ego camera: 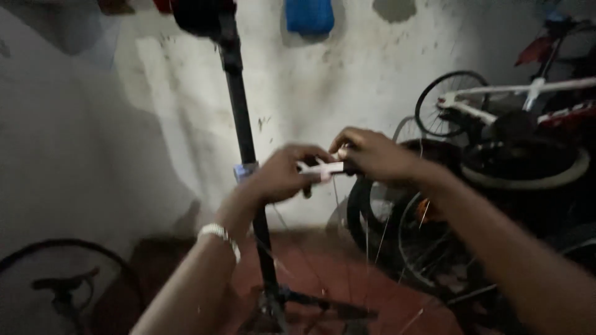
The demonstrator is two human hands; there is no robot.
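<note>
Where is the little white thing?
In the head view, the small white piece sits mid-frame, pinched between the left hand and right hand, just right of the black stand pole.

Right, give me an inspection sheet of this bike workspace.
Surface: reddish tiled floor, dim.
Job's things: small pale flat piece, held between both hands; thin wheel spokes below it.
Clutter: stacked dark tyres and wheels; white-framed bicycle.
Grippers: left hand and right hand both pinch the piece.
Cables: nothing seen.
Surroundings: black upright stand pole; stained white wall; blue object on wall.
</note>
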